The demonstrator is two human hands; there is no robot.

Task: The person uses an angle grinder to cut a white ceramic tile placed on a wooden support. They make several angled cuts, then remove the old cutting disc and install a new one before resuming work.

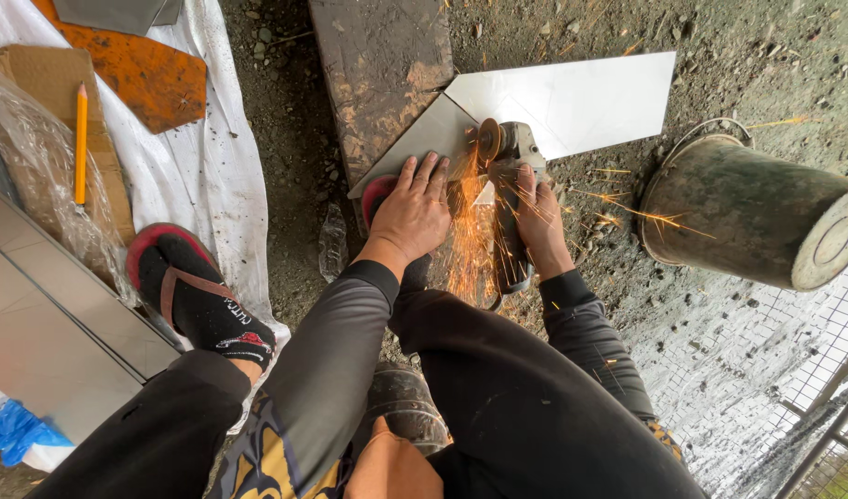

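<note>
Steel sheet (572, 97) on plank (378, 74), mid-cut. Right hand (537, 214) wrapped around grinder (509, 199), sparks flying; left hand (414, 211) flat, pinning sheet. Next needs steady feed along the line.

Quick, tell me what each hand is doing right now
Left hand: open, fingers spread, pressing flat on the grey tile.
Right hand: closed around the angle grinder, sparks flying at its disc.

The left hand (413, 214) pressed flat on the grey metal sheet (553, 102), just left of the angle grinder (509, 199). The right hand (537, 220) gripped the grinder's body, sparks (470, 245) spraying beneath its disc.
</note>
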